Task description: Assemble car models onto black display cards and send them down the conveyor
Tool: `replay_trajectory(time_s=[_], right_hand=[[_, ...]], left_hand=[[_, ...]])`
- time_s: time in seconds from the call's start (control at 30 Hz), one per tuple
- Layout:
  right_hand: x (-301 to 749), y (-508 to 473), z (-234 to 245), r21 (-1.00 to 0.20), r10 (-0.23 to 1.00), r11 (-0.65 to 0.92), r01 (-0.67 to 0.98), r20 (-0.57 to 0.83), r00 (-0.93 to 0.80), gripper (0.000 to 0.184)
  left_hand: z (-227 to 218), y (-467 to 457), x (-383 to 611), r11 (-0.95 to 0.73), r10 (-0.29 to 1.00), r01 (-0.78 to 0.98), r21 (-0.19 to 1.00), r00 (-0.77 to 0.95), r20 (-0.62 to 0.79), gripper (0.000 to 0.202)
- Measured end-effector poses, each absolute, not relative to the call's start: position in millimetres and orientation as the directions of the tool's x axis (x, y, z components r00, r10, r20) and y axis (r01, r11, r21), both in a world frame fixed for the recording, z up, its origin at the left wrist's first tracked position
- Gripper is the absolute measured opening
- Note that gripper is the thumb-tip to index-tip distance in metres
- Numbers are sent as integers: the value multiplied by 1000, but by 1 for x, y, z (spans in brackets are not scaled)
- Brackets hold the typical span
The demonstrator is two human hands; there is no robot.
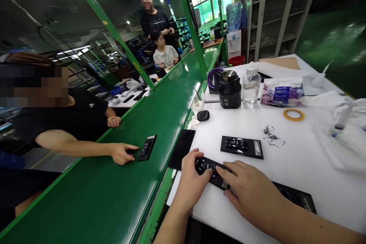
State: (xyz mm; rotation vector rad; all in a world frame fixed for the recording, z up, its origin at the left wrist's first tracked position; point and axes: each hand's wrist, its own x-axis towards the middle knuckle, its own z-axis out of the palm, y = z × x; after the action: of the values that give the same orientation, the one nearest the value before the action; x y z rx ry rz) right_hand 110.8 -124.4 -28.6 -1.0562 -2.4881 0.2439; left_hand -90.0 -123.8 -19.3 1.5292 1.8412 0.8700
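From my remote seat I judge uneven pressure could skid or scuff the glossy model car; its dark plate lies between my left grip, holding its ten o'clock end, and right grip, closed about its four o'clock end; bench beneath

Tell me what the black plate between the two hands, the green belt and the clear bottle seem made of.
Black plate: possibly carbon fibre or patterned plastic, faintly shiny, judging by its diagonal stripes.
Green belt: smooth, glossy rubber or plastic, most likely, since it reflects light in pale streaks.
Clear bottle: transparent plastic or glass; its wall is see-through, but the look leaves open which.
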Motion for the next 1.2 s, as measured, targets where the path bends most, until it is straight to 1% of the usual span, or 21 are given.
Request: replay_trajectory(time_s=[0.1,0.23,0.37,0.43,0.53,0.7,0.77,0.9,1.0,1.07,1.2], right_hand=[[110,-124,-24,-311,720,693,650,292,-629,49],[106,-126,-24,-262,720,694,671,283,-634,50],[104,-127,-23,-204,714,699,685,236,-659,50],[103,-127,-23,-179,710,703,688,219,-669,52],[101,-129,-25,-136,705,707,694,224,-673,53],[97,-131,-30,-32,667,729,684,256,-700,56],[98,-130,-29,-53,668,732,679,251,-700,55],[106,-123,-20,-207,696,718,665,219,-683,50],[112,-121,-15,-281,696,715,640,197,-691,46],[114,-121,-14,-287,698,712,641,184,-693,46],[112,-123,-18,-248,690,723,645,201,-696,51]], left_hand=[[-21,-121,-92,134,985,598,790,-170,-39,41],[-20,-120,-90,134,984,606,784,-172,-35,38],[-18,-121,-86,129,978,617,776,-207,2,36],[-17,-121,-86,144,979,619,772,-203,-20,36],[-16,-120,-87,165,982,624,764,-179,-66,37],[-16,-118,-89,158,982,614,774,-180,-58,37],[-16,-118,-89,161,982,611,775,-179,-63,37],[-18,-117,-90,163,981,636,754,-186,-55,39],[-20,-114,-91,182,978,620,763,-191,-78,42],[-21,-111,-93,196,976,610,768,-194,-95,44],[-17,-109,-95,208,976,611,763,-182,-121,49]])
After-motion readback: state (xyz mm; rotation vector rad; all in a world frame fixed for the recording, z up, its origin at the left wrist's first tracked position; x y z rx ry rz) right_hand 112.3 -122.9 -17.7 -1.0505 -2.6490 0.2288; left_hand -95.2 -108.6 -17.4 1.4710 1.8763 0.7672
